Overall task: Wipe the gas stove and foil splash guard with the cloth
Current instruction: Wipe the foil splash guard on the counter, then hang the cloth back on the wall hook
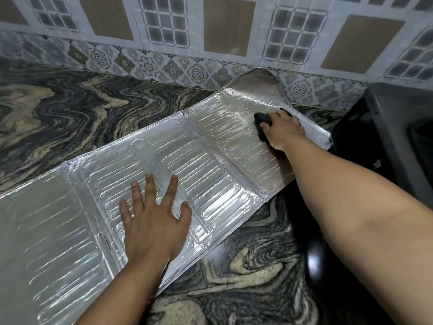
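The silver foil splash guard (206, 160) lies unfolded flat across the marble counter, running from the lower left to the upper right. My left hand (154, 221) rests palm-down on its middle panel, fingers spread. My right hand (281, 130) presses a dark cloth (262, 121) onto the far right panel; only part of the cloth shows under the fingers. The black gas stove (386, 141) stands at the right edge, partly cut off by the frame.
A swirled black-and-beige marble counter (70, 109) extends to the left and in front of the guard. A patterned tiled wall (164, 43) rises behind. The guard's far corner (257, 78) curls up against the wall.
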A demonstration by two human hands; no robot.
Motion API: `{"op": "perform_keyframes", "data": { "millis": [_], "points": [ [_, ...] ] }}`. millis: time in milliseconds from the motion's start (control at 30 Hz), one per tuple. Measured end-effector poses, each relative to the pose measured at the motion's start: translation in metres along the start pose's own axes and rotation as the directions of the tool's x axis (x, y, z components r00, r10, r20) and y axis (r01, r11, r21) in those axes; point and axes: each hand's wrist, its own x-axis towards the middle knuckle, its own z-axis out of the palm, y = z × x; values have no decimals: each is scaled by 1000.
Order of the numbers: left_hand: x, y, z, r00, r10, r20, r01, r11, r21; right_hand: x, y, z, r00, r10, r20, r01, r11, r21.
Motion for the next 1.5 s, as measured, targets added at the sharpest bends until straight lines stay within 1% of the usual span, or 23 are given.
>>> {"op": "perform_keyframes", "data": {
  "millis": [100,200,367,467,500,600,667,700,733,800,867,933,1000,1067,1133,1267,1367,1500],
  "points": [
    [0,-2,0,1000,16,-2,-16,999,-34,-23,0,-1,999,42,8,-42,999,-1],
    [1,-7,-2,999,29,-36,-33,993,-117,-48,-1,1,997,73,-7,-73,997,0],
    [4,-14,-4,996,29,-88,-54,954,-295,-80,-1,6,998,22,-56,-18,998,62],
    [8,-15,-10,996,-12,-85,-24,908,-418,-97,-1,8,994,5,-111,15,984,176],
    [10,-15,-12,997,-19,-76,-15,903,-429,-103,-2,9,992,-6,-124,34,974,226],
    [15,-14,-18,1000,-7,-18,1,940,-342,-123,-10,1,984,-50,-169,116,903,413],
    [19,-8,-28,999,-20,40,31,947,-321,-137,-20,-8,978,-66,-197,164,826,539],
    [19,-3,-35,998,-19,62,41,926,-376,-146,-26,-14,979,-70,-193,175,777,605],
    [20,2,-44,997,0,79,37,883,-467,-155,-32,-20,978,-84,-190,191,722,665],
    [20,14,-63,990,114,81,-37,775,-631,-172,-43,-29,968,-134,-210,247,630,737],
    [15,28,-87,964,264,29,-172,707,-686,-187,-53,-37,954,-184,-235,298,583,756],
    [9,42,-107,934,355,-30,-262,626,-734,-203,-62,-45,944,-222,-245,328,537,777],
    [2,46,-129,916,395,-66,-288,536,-793,-219,-72,-51,933,-246,-264,355,487,798],
    [-1,51,-141,909,407,-90,-288,457,-842,-228,-77,-55,926,-261,-274,370,480,795],
    [-10,46,-158,898,419,-135,-326,426,-844,-243,-85,-62,924,-256,-284,375,467,800],
    [-21,30,-186,878,432,-204,-403,439,-803,-265,-98,-79,921,-272,-280,384,499,777],
    [-28,19,-201,871,448,-200,-405,426,-809,-278,-105,-91,926,-297,-232,354,473,807],
    [-42,9,-221,838,503,-212,-440,391,-808,-294,-113,-112,914,-346,-210,367,488,792]
  ]
}}
